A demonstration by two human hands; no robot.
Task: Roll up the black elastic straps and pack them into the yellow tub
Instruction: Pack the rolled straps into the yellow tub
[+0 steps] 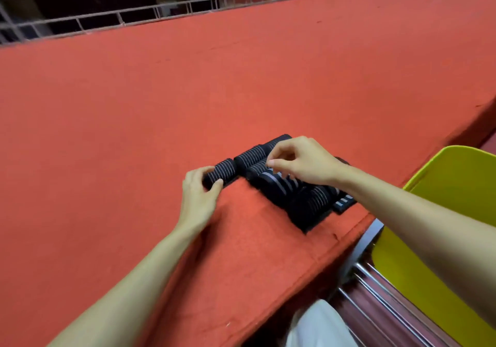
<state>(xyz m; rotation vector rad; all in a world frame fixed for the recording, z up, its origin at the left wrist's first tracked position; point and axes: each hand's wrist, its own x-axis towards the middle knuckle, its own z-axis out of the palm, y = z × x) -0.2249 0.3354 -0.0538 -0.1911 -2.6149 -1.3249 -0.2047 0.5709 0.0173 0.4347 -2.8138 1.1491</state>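
Several black elastic straps with thin white stripes, rolled into cylinders point(249, 158), lie in rows on the red table near its right edge. My left hand point(200, 193) grips the leftmost roll point(224, 170), fingers and thumb curled round its end. Over the middle of the pile, my right hand point(300, 158) hovers with curled fingers, thumb and fingertips pinched close at the top of a roll; whether it holds strap I cannot tell. A flat strap end point(345, 203) pokes out at the pile's right. The yellow tub point(453, 183) stands beyond the table's right edge.
The red cloth-covered table point(188, 91) stretches far to the left and back. A metal rail point(107, 17) runs along its far edge. Chrome bars point(375, 293) lie below the table edge beside the tub. White clothing point(319, 325) shows at the bottom.
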